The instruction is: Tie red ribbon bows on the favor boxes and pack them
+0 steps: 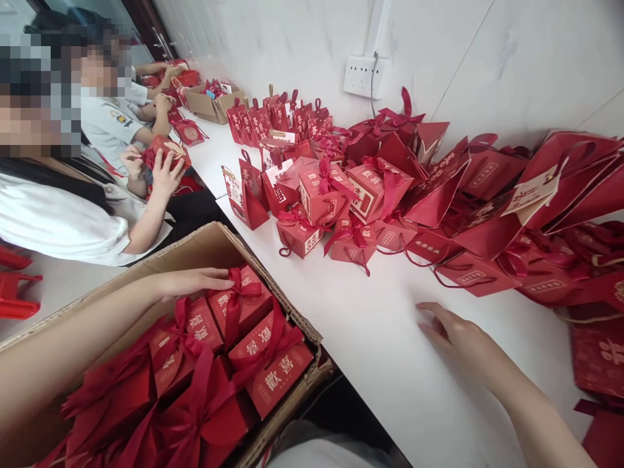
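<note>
My left hand (pixel 195 282) reaches into a cardboard box (pixel 195 247) at the lower left, fingers stretched flat on a red gift box with a ribbon (pixel 241 304). Several more red ribboned gift boxes (pixel 273 370) fill the carton. My right hand (pixel 455 335) rests on the white table (pixel 370 325), fingers spread, holding nothing. It lies just in front of flat red paper bags (pixel 470 276).
A long heap of red gift boxes (pixel 324 195) and red bags (pixel 526 188) runs along the wall. A wall socket (pixel 361 76) sits above. Two people sit at the left; one holds a red box (pixel 168 153). Another carton (pixel 209 104) stands far back.
</note>
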The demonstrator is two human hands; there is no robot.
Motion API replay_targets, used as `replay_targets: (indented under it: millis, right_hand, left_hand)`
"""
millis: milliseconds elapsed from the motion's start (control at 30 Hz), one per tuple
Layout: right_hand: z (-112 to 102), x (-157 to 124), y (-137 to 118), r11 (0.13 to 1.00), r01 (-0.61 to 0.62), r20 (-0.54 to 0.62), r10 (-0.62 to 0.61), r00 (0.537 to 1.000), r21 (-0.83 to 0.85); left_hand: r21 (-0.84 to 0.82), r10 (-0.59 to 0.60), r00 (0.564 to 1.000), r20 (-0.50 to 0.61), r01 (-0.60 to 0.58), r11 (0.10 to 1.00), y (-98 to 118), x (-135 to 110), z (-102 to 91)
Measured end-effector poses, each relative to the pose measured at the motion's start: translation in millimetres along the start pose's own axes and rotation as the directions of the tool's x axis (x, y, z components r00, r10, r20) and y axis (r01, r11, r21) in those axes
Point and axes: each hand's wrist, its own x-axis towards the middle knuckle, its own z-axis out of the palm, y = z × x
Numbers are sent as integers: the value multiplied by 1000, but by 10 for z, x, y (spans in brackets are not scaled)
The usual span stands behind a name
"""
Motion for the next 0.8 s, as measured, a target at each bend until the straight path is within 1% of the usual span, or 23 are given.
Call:
replay_targets:
  millis: [33, 67, 133, 200, 300, 367, 400, 467, 533, 600, 667, 733, 800]
  right_hand:
    - [-3, -5, -1, 1000, -2, 0, 2, 1000, 6]
    - [-8, -11, -5, 1000, -1, -2, 1, 1000, 11]
    - [-19, -20, -23, 1000, 1, -4, -1, 1000, 16]
    - [-27, -25, -42, 1000, 4, -11, -4, 1000, 12]
    - [-23, -30, -50, 1000, 8, -26, -9, 1000, -3]
    - [-12, -34, -37, 1000, 18, -36, -19, 999, -7]
    - [-6, -37, -26, 1000, 26, -43, -26, 999, -9]
    - [4, -43, -6, 999, 47, -61, -47, 997, -13]
    - [13, -47, 8, 998, 65, -77, -66, 995, -14]
    - [21, -47, 16, 997, 75, -88, -76, 993, -19]
    - [31, -44, 20, 996, 83, -99, -86, 991, -32]
    - [40, -43, 23, 994, 96, -118, -102, 988, -49]
    - [45, -46, 25, 993, 105, -132, -113, 985, -62]
  left_hand:
    - [0, 25, 999, 41, -25, 1000, 56, -26, -4]
    - [49, 59, 997, 54, -61, 997, 119, -69, 3]
    - [249, 124, 992, 12, -123, 961, 254, -196, 68]
    - [432, 144, 990, -2, -129, 893, 370, -337, 199]
    - [541, 164, 986, 5, -141, 829, 469, -490, 405]
    - [566, 163, 986, -21, -123, 815, 498, -553, 453]
    - [573, 158, 987, -33, -111, 812, 509, -582, 437]
    - [575, 154, 987, -39, -104, 812, 528, -645, 342]
    - [544, 168, 986, -18, -131, 829, 542, -709, 220]
    - [511, 170, 985, -25, -133, 849, 546, -747, 154]
    - [503, 155, 986, -56, -107, 857, 535, -739, 186]
    - [510, 153, 985, -80, -92, 855, 516, -696, 296]
    - [516, 183, 976, -114, -99, 851, 501, -647, 425]
